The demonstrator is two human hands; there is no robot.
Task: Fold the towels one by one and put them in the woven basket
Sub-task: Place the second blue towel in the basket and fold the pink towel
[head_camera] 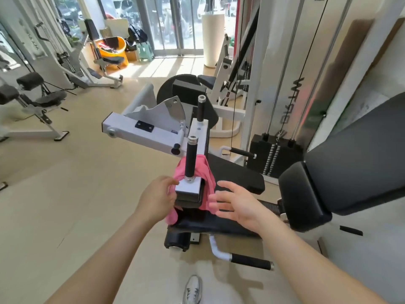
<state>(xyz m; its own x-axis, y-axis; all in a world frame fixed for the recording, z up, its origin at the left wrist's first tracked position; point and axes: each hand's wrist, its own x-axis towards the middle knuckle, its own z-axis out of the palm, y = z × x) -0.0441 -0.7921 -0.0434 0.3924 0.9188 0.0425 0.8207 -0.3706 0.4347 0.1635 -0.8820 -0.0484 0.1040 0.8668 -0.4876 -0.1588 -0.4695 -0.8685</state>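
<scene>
Two hands flank a crumpled pink towel draped round a black cylindrical handle (frame centre): left hand pinches its edge, right hand spreads wide beside it.

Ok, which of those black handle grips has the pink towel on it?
The nearer upright grip: the pink towel is draped round its base. The farther upright grip, the horizontal grip by the weight stack and the low horizontal grip are bare.

— Where is the towel?
— It hangs round the bottom of the handle that stands up on the gym machine.
— And the hands?
— The left hand is at its left side. The right hand is just beside it on the right.
— What's behind?
— The seat, then the weights.
</scene>
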